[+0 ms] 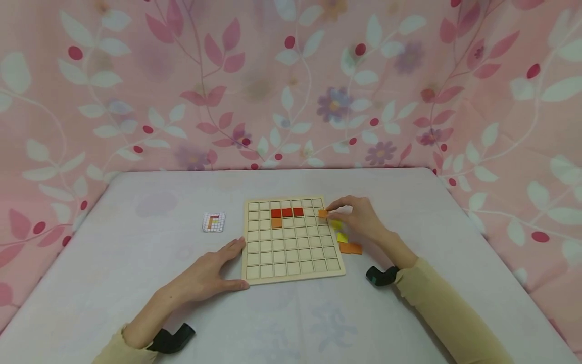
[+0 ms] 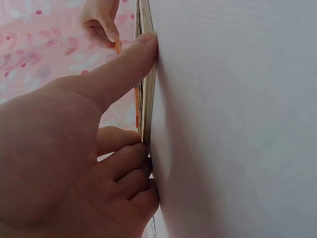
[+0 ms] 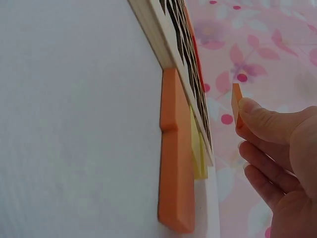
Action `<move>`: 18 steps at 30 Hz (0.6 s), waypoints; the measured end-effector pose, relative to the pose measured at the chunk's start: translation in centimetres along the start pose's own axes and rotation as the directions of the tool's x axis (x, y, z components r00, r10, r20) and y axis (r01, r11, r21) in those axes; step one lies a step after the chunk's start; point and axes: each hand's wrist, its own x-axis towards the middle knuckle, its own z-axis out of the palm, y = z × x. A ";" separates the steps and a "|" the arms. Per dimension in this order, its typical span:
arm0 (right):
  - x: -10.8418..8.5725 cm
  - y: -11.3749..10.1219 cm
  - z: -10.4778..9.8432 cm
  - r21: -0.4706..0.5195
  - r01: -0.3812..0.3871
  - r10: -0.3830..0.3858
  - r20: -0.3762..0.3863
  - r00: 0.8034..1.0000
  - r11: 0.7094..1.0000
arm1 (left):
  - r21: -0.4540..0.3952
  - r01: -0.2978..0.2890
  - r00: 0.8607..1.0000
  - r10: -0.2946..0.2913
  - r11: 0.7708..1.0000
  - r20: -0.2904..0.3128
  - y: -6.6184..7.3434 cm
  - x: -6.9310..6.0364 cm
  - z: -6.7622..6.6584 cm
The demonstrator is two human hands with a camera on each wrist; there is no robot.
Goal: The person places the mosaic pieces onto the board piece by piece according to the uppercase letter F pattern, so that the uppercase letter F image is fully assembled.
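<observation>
Facing a pink floral backdrop [image 1: 273, 91] across a white table [image 1: 386, 323]. Pinching an orange tile [image 1: 323, 214] between thumb and fingertips of the right hand [image 1: 361, 217], holding it at the upper right edge of the board [image 1: 279, 245], seemingly clear of the squares. Resting the left hand [image 1: 202, 275] against the board's left side, with thumb and fingers set apart along the rim, clamped on nothing. Showing three red tiles [image 1: 287, 213] side by side on the upper squares, plus a seated orange piece [image 1: 276, 223] directly below the leftmost. Lying off the board, just to its right: two yellow tiles [image 1: 342, 237] and an orange pair [image 1: 345, 247], end to end and touching. Lying well left: a small gridded card [image 1: 214, 222].

Risking a slip from the pinch, given so thin a piece and so little contact. Possibly catching on a divider if lowering at a tilt. Perhaps scattering the yellow tiles by dipping the right hand too low so near them. Possibly skewing the board by pushing too hard from the left, lacking an opposing hold.
</observation>
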 end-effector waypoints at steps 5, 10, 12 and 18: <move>0.1 -1.4 1.0 0.023 0.013 -0.013 0.006 1.000 1.000 | 0.004 0.001 1.000 -0.001 1.000 0.000 0.0 0.0 0.0; 0.4 -2.4 2.2 0.037 0.024 -0.024 0.017 1.000 0.999 | 0.003 0.018 1.000 -0.018 1.000 0.004 0.0 0.0 0.0; 0.5 -2.8 2.7 0.041 0.043 -0.044 0.020 0.999 0.998 | 0.004 0.020 1.000 -0.020 1.000 0.006 0.0 0.0 0.0; 1.1 -4.2 3.7 0.066 0.085 -0.087 0.030 0.996 0.994 | 0.001 0.016 1.000 -0.016 1.000 0.006 0.0 0.1 0.0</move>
